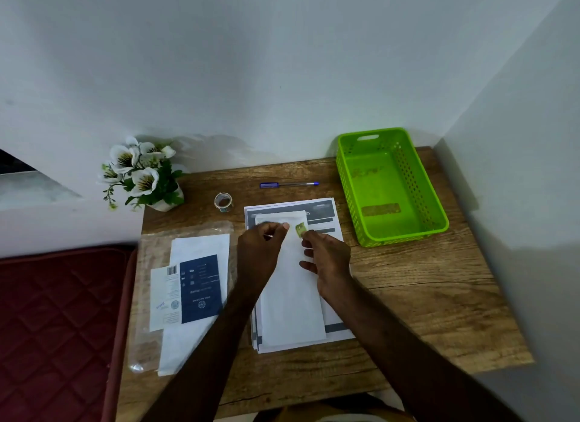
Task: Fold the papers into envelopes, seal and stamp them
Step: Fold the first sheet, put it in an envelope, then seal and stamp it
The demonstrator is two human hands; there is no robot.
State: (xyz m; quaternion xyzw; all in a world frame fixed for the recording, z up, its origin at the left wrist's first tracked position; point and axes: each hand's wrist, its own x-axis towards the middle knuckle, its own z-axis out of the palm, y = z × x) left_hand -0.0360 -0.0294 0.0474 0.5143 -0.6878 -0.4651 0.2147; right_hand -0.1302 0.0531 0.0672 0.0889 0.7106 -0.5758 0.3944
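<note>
A long white envelope lies on a stack of printed papers in the middle of the wooden table. A small green stamp sits near the envelope's far end. My right hand has its fingertips at the stamp's near edge; whether it pinches the stamp is unclear. My left hand hovers over the envelope's far left part with fingers curled and pinches something small and white.
A green plastic basket stands at the back right. A blue pen and a tape roll lie behind the papers. A pack of envelopes in clear wrap lies left. A flower pot stands at back left.
</note>
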